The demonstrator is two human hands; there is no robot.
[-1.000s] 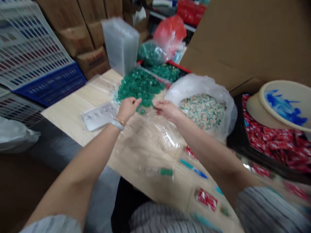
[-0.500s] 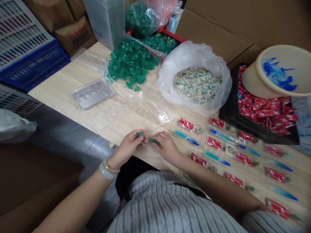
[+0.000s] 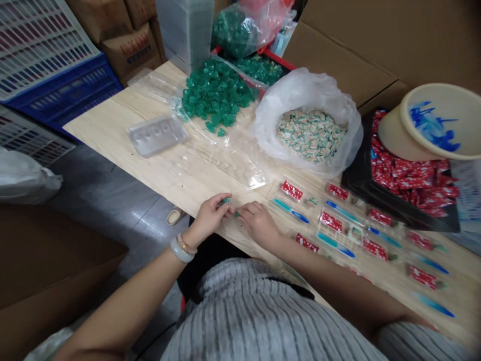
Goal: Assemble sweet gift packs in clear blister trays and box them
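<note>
Close to the table's front edge, my left hand [image 3: 211, 214] is closed, with a small green plastic piece [image 3: 226, 200] between thumb and fingers. Just right of it, my right hand [image 3: 258, 224] has its fingers bent down around another small green piece [image 3: 236, 213], mostly covered by the fingertips. A narrow gap separates the two hands. Beyond them lies a pile of translucent green plastic pieces [image 3: 216, 95] on a clear bag. To the right of my hands, clear trays hold red packets [image 3: 291, 190] and blue-green toothbrushes [image 3: 290, 210], laid out in rows.
A white plastic bag [image 3: 263, 113] holds many small printed packets. Behind the rows are a black tray [image 3: 353, 173] of red packets and a cream bucket [image 3: 389, 131] with blue pieces. An upside-down clear tray [image 3: 158, 136] lies left; a blue crate [image 3: 71, 87] stands beyond the table.
The view has shifted, so the table's contents sit slightly further right. My hands stay close together near the edge; the green piece at my left fingertips has turned and looks paler.
</note>
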